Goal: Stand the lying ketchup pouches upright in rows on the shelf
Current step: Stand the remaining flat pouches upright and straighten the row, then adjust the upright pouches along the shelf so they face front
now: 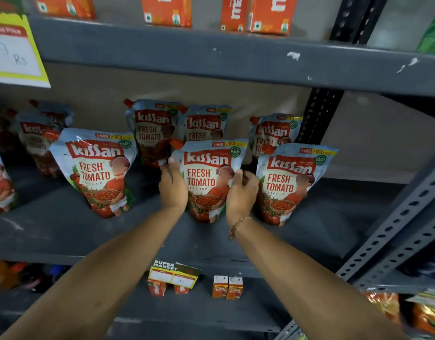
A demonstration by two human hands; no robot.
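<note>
Several Kissan ketchup pouches stand upright on the grey shelf. The front middle pouch is gripped on both sides: my left hand holds its left edge and my right hand its right edge. Another front pouch stands to the left and one more to the right. Behind them stand three more pouches, at back left, back middle and back right. Further pouches crowd the far left, partly blurred.
The shelf above hangs low and carries orange cartons. A yellow price tag hangs at upper left. A perforated steel upright frames the right side. Small juice cartons and a price label sit on the lower shelf.
</note>
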